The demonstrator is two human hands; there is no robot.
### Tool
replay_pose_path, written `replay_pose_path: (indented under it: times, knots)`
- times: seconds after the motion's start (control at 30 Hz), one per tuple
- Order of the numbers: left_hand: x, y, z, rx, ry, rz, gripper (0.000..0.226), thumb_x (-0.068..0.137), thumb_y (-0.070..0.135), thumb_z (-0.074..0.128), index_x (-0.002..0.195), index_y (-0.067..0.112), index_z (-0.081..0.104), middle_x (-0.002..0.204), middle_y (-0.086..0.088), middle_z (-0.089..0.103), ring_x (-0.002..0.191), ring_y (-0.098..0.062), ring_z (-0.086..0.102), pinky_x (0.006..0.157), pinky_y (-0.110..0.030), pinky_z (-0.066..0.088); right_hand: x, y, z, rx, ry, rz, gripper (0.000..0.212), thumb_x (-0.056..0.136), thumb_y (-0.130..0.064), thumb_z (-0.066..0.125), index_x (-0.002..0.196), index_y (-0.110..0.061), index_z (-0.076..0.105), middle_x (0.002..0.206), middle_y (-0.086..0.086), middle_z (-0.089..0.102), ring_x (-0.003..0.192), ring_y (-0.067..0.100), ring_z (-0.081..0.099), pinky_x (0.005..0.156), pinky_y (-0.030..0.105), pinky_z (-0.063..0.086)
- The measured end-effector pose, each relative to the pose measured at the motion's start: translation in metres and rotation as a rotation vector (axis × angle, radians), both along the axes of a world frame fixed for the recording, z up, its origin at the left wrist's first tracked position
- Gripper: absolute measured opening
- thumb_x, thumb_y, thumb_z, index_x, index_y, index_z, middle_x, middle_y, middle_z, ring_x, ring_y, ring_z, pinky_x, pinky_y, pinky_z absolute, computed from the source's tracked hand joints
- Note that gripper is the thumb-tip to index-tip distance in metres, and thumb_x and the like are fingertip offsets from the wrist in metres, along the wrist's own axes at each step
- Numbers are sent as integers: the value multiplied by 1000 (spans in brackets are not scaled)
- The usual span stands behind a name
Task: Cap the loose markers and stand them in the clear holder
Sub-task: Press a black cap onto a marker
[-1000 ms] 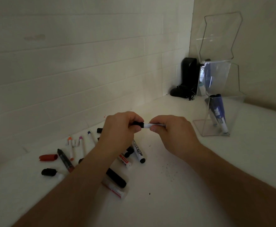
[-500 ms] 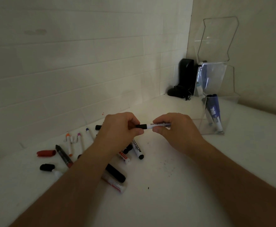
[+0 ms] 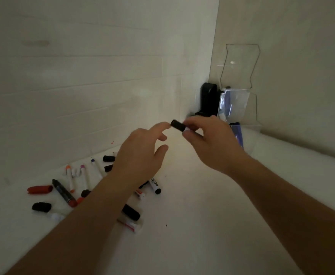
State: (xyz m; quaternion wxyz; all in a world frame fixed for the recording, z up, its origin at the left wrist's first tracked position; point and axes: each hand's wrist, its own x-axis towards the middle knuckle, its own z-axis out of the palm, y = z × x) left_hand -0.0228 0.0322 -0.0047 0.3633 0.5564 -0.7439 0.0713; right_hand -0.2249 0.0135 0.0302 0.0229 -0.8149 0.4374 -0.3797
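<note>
My right hand (image 3: 210, 142) holds a marker whose black cap (image 3: 178, 125) sticks out to the left of its fingers; the barrel is hidden inside the hand. My left hand (image 3: 142, 153) hovers just left of the cap with fingers loosely spread, one fingertip close to the cap's end. The clear holder (image 3: 240, 108) stands at the back right corner with blue markers (image 3: 237, 133) in it, partly behind my right hand. Several loose markers (image 3: 63, 192) and caps lie on the white surface at the left.
A black device (image 3: 208, 100) stands in the corner beside the holder. A red cap (image 3: 39, 189) and a black cap (image 3: 41, 206) lie far left. A black-capped marker (image 3: 131, 212) lies under my left forearm. White walls close in behind and to the right.
My left hand has let go of the marker and opened. My right hand has lifted the capped marker up and to the right, toward the holder.
</note>
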Motion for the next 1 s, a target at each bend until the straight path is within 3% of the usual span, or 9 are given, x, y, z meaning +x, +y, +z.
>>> replay_pose_path:
  times: [0.13, 0.27, 0.43, 0.5, 0.57, 0.7, 0.8, 0.9, 1.0]
  knots:
    - [-13, 2, 0, -22, -27, -74, 44, 94, 28, 62, 136, 38, 52, 111, 22, 66, 104, -6, 54, 90, -24, 41, -43, 12, 53, -63, -288, -45, 15, 100, -31, 58, 114, -32, 63, 83, -18, 61, 69, 3, 57, 63, 21, 46]
    - [-37, -3, -7, 30, -127, -190, 30, 93, 30, 61, 123, 36, 65, 112, 18, 69, 105, -10, 57, 96, -34, 47, -85, 0, 73, -122, -438, -131, 13, 101, -25, 57, 113, -30, 59, 101, -18, 65, 79, -8, 58, 67, 3, 41]
    - [-75, -5, -13, 192, -211, -283, 29, 95, 37, 57, 122, 42, 64, 115, 22, 66, 106, -5, 52, 96, -33, 47, -113, -25, 41, 13, -172, -307, 17, 101, -29, 57, 118, -25, 61, 104, -4, 67, 79, 1, 58, 66, 8, 39]
    - [-90, -5, -15, 213, -229, -281, 28, 96, 39, 56, 124, 43, 63, 117, 22, 65, 108, -4, 49, 96, -30, 46, -115, -32, 25, 92, -82, -324, 21, 101, -34, 56, 122, -30, 56, 107, 0, 69, 88, 16, 62, 77, 27, 53]
    - [-102, -4, -17, 216, -233, -281, 28, 97, 40, 56, 124, 43, 63, 117, 22, 65, 108, -3, 48, 95, -27, 45, -115, -34, 16, 126, -18, -333, 30, 101, -37, 53, 130, -39, 44, 107, 2, 69, 84, 22, 62, 75, 42, 59]
    - [-111, -4, -23, 216, -210, -259, 28, 97, 39, 56, 123, 43, 64, 120, 22, 66, 112, -4, 49, 93, -26, 44, -118, -30, 17, 120, 234, -353, 35, 108, -38, 32, 142, -42, 39, 91, -3, 58, 86, 21, 49, 77, 40, 51]
    - [-102, -8, -25, 237, -236, -219, 27, 96, 41, 55, 121, 44, 64, 118, 21, 66, 110, -5, 50, 94, -28, 45, -118, -26, 18, 162, 384, -383, 37, 108, -43, 26, 137, -38, 50, 114, 1, 65, 104, 24, 46, 80, 39, 39]
    - [-78, -11, -17, 264, -210, -197, 23, 94, 43, 57, 115, 45, 66, 113, 23, 67, 91, -5, 53, 93, -34, 49, -118, -26, 12, 13, 317, -427, 40, 106, -39, 34, 143, -33, 48, 127, 3, 62, 112, 27, 47, 82, 37, 33]
    - [-37, -14, -3, 265, -124, -112, 16, 93, 42, 61, 106, 47, 68, 108, 25, 67, 79, -4, 54, 92, -34, 51, -99, -23, 3, -286, 151, -388, 37, 96, -26, 49, 132, -24, 60, 115, 4, 63, 102, 26, 53, 82, 36, 42]
